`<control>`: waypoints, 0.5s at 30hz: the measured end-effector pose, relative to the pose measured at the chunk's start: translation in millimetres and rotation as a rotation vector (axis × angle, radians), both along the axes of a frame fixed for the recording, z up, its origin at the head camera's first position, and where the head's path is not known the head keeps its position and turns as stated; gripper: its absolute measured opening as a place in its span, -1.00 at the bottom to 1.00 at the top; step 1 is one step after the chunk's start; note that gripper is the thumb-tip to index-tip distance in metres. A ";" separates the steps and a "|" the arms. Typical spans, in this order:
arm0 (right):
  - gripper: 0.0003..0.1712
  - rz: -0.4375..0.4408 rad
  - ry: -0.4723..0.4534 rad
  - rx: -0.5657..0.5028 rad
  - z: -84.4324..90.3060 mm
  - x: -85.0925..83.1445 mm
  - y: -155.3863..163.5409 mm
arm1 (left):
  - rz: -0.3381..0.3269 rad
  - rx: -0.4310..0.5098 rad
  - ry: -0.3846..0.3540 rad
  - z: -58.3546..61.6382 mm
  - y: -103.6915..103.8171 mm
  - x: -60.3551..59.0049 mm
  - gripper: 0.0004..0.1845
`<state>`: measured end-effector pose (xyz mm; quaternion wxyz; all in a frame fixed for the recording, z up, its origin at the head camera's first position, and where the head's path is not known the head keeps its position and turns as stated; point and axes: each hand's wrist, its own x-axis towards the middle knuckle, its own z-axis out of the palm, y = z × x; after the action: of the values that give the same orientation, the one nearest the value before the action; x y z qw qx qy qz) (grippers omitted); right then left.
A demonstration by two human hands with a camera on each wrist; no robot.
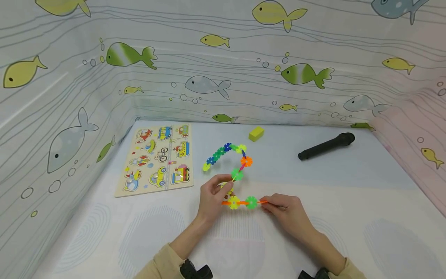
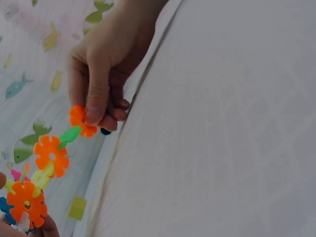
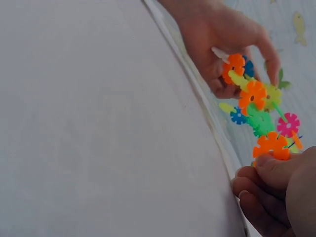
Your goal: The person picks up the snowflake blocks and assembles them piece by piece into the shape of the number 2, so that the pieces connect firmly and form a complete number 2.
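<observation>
Fabric with a fish print (image 1: 223, 69) is standing as a wall around three sides of the pale table surface (image 1: 348, 217), which is carrying everything else. Wooden vehicle puzzle board (image 1: 158, 159) is lying flat near the surface's left edge, toward the far left corner. Black microphone (image 1: 326, 146) is lying on its side toward the far right corner, well apart from the board. Between those two, a chain of colourful snowflake-shaped plastic discs (image 1: 237, 174) is curving from the middle of the surface down toward the near edge, its far end resting on the surface in an arch and its near end being held up by both hands. Left hand (image 1: 212, 195) is pinching the chain where it bends, fingers curled around an orange disc. Right hand (image 1: 287, 211) is pinching the orange disc at the chain's free end between thumb and fingertips, just beside a green disc; the right wrist view is showing the thumb pressing on that disc. Both hands are sitting near the middle of the near edge, close together. Small yellow block (image 1: 256, 133) is lying near the far edge, just beyond the chain's arch.
</observation>
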<state>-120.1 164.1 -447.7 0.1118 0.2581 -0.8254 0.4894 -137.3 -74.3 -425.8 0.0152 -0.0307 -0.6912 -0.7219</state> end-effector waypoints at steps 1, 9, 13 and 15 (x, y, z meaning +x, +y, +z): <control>-0.70 -0.007 0.036 0.027 -0.6 -0.1 -0.2 | 0.000 0.001 -0.003 0.3 0.0 0.1 -0.75; -0.65 0.003 0.255 0.110 -2.8 -2.2 -0.6 | -0.009 -0.020 -0.005 -0.4 0.8 -0.1 -0.76; -0.67 0.035 0.327 0.105 -2.7 -3.9 0.8 | -0.022 -0.049 -0.008 -0.8 1.3 0.7 -0.77; -0.68 0.046 0.356 0.128 -2.4 -4.6 2.0 | -0.032 -0.066 -0.006 -1.0 1.6 1.0 -0.77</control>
<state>-124.8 166.1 -450.1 0.2280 0.3660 -0.8159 0.3852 -136.2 -72.7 -426.8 0.0006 -0.0402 -0.7140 -0.6989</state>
